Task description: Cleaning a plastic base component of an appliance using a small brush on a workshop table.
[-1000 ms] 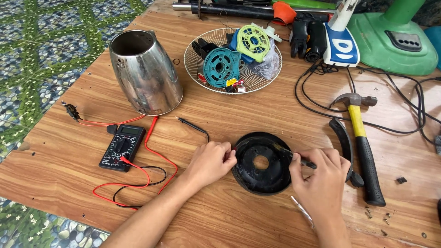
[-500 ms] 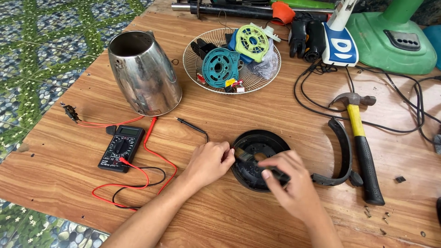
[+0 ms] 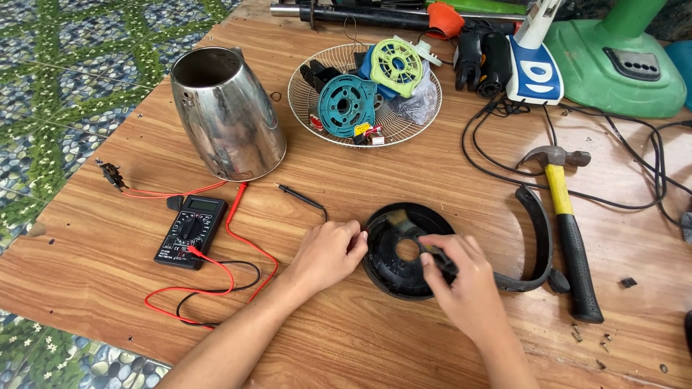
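This was a makeshift home repair spot: a wooden table (image 3: pixel 404 180) set over a pebble-patterned floor (image 3: pixel 50 79). It held a multimeter (image 3: pixel 191 230) with red and black leads, a hammer (image 3: pixel 566 223), loose screws (image 3: pixel 587 337), and a wire basket (image 3: pixel 310 94) of dismantled appliance parts.

Head camera looks steeply down, near table (image 3: pixel 447 180).

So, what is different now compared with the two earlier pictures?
The right hand moved left from the table edge onto the black round base and now holds a small brush over it, bristles toward the upper left. The left hand stayed at the base's left rim. The kettle, multimeter, hammer and basket did not move.
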